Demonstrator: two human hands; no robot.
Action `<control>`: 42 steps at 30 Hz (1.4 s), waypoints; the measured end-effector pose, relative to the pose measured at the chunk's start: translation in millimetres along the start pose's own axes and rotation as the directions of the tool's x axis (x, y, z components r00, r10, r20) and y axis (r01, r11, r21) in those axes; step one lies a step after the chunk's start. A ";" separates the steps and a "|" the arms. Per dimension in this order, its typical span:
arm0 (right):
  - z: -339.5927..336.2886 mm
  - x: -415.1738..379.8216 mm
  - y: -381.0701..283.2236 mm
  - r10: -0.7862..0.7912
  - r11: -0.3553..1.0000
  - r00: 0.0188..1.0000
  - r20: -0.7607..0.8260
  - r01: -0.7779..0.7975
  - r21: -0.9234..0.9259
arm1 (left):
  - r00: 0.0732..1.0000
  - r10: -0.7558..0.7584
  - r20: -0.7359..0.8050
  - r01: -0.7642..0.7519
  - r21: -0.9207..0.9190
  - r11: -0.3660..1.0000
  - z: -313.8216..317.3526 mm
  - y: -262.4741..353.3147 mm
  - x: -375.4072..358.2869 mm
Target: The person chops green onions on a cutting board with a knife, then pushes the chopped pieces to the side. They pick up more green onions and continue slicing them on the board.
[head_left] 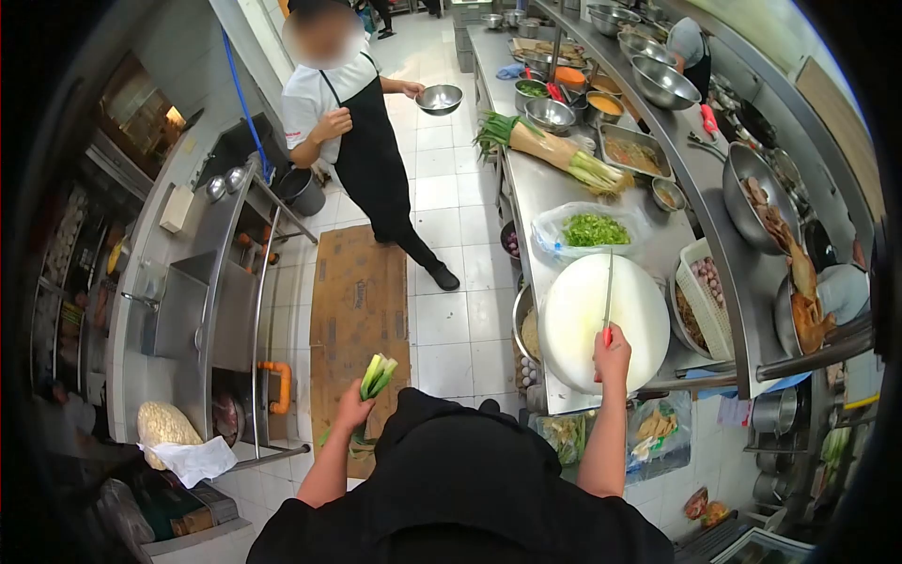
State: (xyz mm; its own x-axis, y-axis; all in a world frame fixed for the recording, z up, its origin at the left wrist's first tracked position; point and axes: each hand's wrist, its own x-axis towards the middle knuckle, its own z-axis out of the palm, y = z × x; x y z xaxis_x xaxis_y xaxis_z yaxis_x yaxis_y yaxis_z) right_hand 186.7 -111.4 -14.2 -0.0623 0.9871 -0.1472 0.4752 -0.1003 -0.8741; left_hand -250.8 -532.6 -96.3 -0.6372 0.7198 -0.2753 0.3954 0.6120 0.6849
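Head view: right hand (pixel 613 350) closed around the red handle of a knife (pixel 609 291), blade lying flat across the round white cutting board (pixel 573 329) on the steel desk (pixel 545 193). Left hand (pixel 353 406) held out over the floor, away from the desk, fingers clamped on a short bundle of leek pieces (pixel 378 374), cut ends up. Board surface bare, so nothing is being cut on it now. A bag of chopped greens (pixel 594 229) sits just beyond the board, which reads as a finished batch; a bundle of whole leeks (pixel 550 148) lies further along the desk, uncut, so work looks partway. A co-worker (pixel 362 132) in a black apron stands on the tiled floor holding a metal bowl (pixel 439 98).
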 end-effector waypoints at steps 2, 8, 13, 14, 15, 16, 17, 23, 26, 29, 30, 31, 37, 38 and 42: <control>-1.3 -13.4 -19.4 -0.029 0.990 0.999 -0.020 0.026 -0.139 | 1.000 -0.013 0.007 0.013 0.002 1.000 -0.5 11.2 -2.4; 1.9 -15.2 -19.4 0.070 0.983 0.993 -0.097 -0.085 -0.164 | 0.990 0.054 0.131 -0.056 0.008 0.998 -11.9 56.3 37.6; 8.9 -16.9 4.1 -0.142 0.958 0.968 -0.209 0.081 -0.275 | 0.938 0.249 0.241 -0.252 -0.017 0.967 0.2 88.0 134.6; 10.3 -20.7 0.8 -0.129 0.961 0.966 -0.224 0.065 -0.269 | 0.914 0.263 0.308 -0.271 -0.018 0.962 4.8 100.5 156.7; 13.0 -23.7 -1.6 -0.118 0.963 0.963 -0.244 0.051 -0.263 | 0.887 0.307 0.346 -0.319 -0.023 0.947 10.6 117.4 180.1; 17.2 -28.8 -2.4 -0.095 0.969 0.958 -0.272 0.026 -0.245 | 0.856 0.351 0.380 -0.365 -0.037 0.930 18.6 134.6 201.5; 21.5 -34.8 -5.3 -0.078 0.974 0.950 -0.301 0.008 -0.227 | 0.788 0.481 0.385 -0.483 -0.099 0.870 28.3 152.5 222.3; 56.0 -83.2 -47.5 0.167 0.960 0.877 -0.451 -0.248 -0.127 | 0.442 0.676 0.590 -0.681 -0.269 0.681 68.4 300.0 293.3; 79.6 -112.1 -57.5 0.231 0.949 0.805 -0.546 -0.311 -0.056 | 0.248 0.746 0.618 -0.814 -0.285 0.506 85.5 378.7 293.6; 93.7 -138.3 -53.3 0.239 0.947 0.749 -0.618 -0.320 -0.022 | 0.033 0.811 0.584 -0.893 -0.347 0.286 112.5 446.0 278.5; 94.7 -146.1 -52.6 0.228 0.942 0.737 -0.636 -0.332 -0.048 | -0.043 0.789 0.613 -0.918 -0.336 0.211 124.7 464.6 271.4; 94.5 -153.9 -51.0 0.212 0.937 0.728 -0.652 -0.342 -0.077 | -0.112 0.763 0.637 -0.936 -0.324 0.134 137.1 480.7 261.6; 72.6 -170.9 -19.4 0.347 0.914 0.648 -0.677 -0.394 0.091 | -0.107 0.714 0.692 -0.993 -0.115 -0.036 233.6 488.0 193.2; 67.2 -169.9 -14.0 0.325 0.926 0.634 -0.702 -0.363 0.102 | -0.084 0.723 0.685 -0.995 -0.090 -0.031 245.0 475.0 190.4; 41.6 -156.7 -24.2 0.264 0.945 0.658 -0.705 -0.322 0.054 | -0.067 0.784 0.617 -0.994 0.027 -0.106 273.5 447.1 187.2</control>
State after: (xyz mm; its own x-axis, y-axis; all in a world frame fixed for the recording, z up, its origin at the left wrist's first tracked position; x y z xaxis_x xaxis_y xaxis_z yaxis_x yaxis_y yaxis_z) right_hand 148.5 -268.8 10.8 0.7036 0.7106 -0.0009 0.4222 -0.4191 -0.8038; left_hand -12.3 -34.7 -26.1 0.7612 0.6335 0.1388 0.6090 -0.7718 0.1828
